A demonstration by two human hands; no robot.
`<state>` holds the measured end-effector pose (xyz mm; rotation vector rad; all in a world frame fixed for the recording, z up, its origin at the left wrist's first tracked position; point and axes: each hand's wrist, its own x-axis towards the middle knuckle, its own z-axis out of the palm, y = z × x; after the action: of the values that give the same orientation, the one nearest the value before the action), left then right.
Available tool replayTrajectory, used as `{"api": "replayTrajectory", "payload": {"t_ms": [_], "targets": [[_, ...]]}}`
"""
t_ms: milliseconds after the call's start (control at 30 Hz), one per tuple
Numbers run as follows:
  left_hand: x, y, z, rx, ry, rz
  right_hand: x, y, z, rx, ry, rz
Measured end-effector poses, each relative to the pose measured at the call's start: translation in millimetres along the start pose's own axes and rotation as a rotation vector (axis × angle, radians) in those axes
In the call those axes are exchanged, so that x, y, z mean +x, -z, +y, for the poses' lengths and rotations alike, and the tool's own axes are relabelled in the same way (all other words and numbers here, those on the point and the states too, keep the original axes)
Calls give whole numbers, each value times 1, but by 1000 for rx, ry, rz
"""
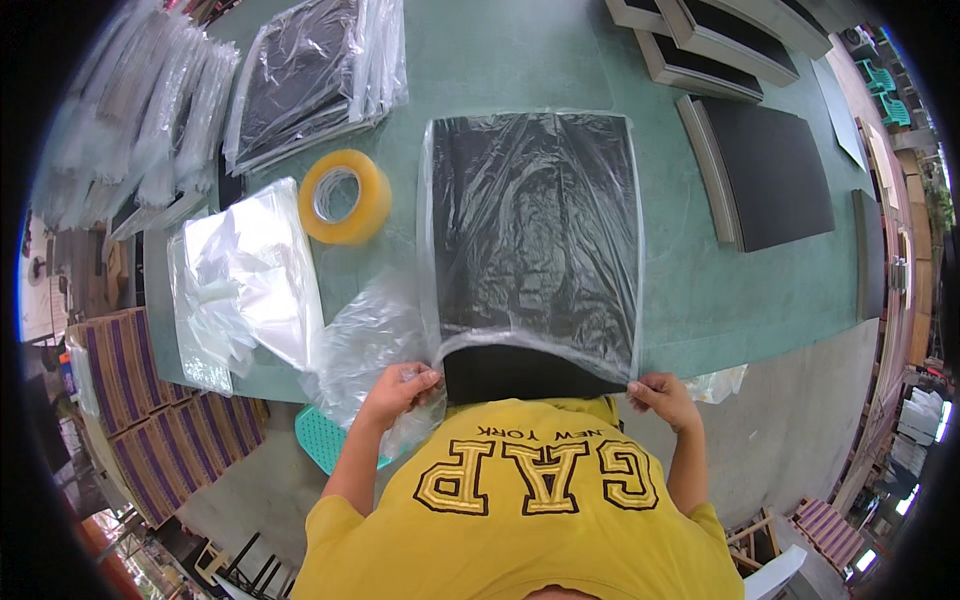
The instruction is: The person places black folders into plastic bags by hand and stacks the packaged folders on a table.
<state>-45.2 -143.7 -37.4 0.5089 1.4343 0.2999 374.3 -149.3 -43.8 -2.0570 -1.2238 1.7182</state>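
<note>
Black panel point(542, 376) lies flat on the green worktop point(500, 70), front centre, right before the person; most of it sits inside a clear plastic bag point(535, 235), near end bare. Bag mouth faces the person, upper edge arched over the panel.

Left hand point(399, 391): grip closed to a pinch, thumb and fingers at the left corner of the bag mouth. Right hand point(664, 397): grip likewise pinched, on the right corner.

Left of the bag: crumpled clear film point(368, 335) beside the left hand, glossy clear sleeves point(258, 255), yellow tape roll point(372, 215) on its side. Upper left: bagged black panels point(300, 75) in a pile, more plastic-wrapped bundles point(150, 110) at the edge. Right: bare black panels point(780, 180) stacked, another pile point(700, 50) beyond. Below worktop: teal stool point(318, 440), striped cartons point(185, 410) lower left.
</note>
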Motion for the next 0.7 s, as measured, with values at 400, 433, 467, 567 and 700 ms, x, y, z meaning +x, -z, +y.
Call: {"api": "replayTrajectory", "payload": {"t_ms": [400,433,467,567,700], "targets": [[60,-112,90,1036,-1359,381,69,-75,-115,-479,831,161],[73,-98,92,1181,-1241,396,64,-65,-124,-410,744,133],[71,-88,96,1085,-1225,441,61,-58,-127,-340,653,109],[75,-50,81,1001,-1176,657,54,-47,-98,-520,901,361],[41,-12,23,1070,-1043,608,41,-18,-34,-609,571,609]]}}
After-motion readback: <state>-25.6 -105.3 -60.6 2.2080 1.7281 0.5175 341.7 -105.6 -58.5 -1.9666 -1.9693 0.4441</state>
